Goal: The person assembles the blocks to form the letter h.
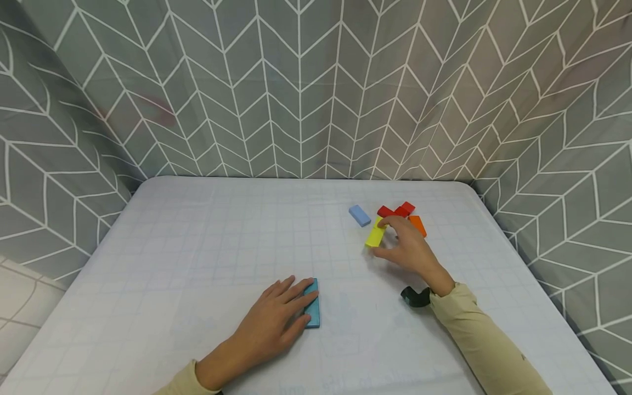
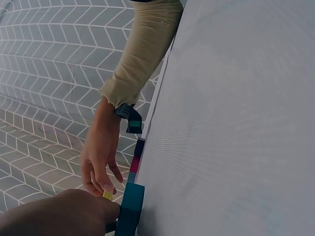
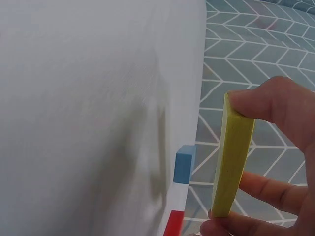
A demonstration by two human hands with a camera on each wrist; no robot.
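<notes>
My right hand [image 1: 407, 247] pinches a yellow block [image 1: 376, 232] by its ends, thumb on one end and fingertips at the other. In the right wrist view, the same yellow block [image 3: 232, 160] stands off the white tabletop, which carries a shadow. My left hand [image 1: 271, 318] rests with fairly straight, spread fingers over a flat teal block [image 1: 313, 312], covering its left side. The left wrist view shows the thumb against the teal block [image 2: 130, 209].
Near the right hand lie a light blue block [image 1: 359, 215], red blocks [image 1: 406, 209] and an orange block [image 1: 418, 225]. A dark band piece [image 1: 416, 297] sticks out at the right wrist. Patterned curtains [image 1: 316, 93] surround the white table [image 1: 197, 236].
</notes>
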